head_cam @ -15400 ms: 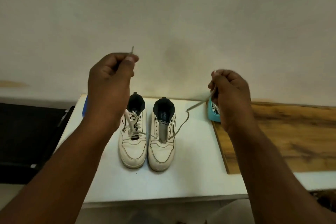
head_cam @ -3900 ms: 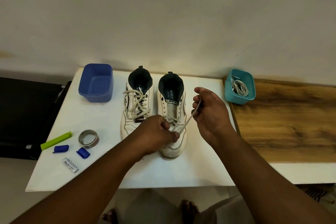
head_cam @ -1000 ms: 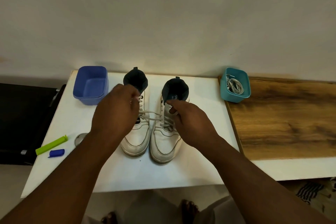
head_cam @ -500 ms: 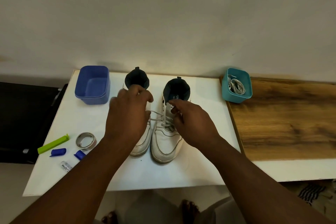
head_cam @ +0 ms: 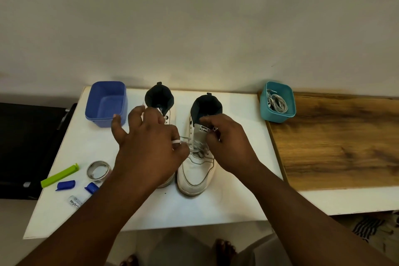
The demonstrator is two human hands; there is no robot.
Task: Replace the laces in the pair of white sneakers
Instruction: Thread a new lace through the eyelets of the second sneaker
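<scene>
Two sneakers: white pair side by side mid-bench [head_cam: 226,207], toes toward the person, right sneaker [head_cam: 197,170] in plain view, left sneaker [head_cam: 160,101] mostly hidden by the left hand
lace [head_cam: 195,147]: crossed over the right sneaker's lower eyelets, one strand running left
left hand [head_cam: 149,147]: just left of the right sneaker, lace strand looped over a finger and pinched, other fingers spread
right hand [head_cam: 228,144]: over the right sneaker's far side, fingertips pinching the lace near the tongue
blue tub [head_cam: 105,103]: far left of the sneakers
teal tub [head_cam: 277,101]: far right, coiled laces inside
left clutter: tape roll [head_cam: 98,169], green clip [head_cam: 59,176], blue caps
</scene>
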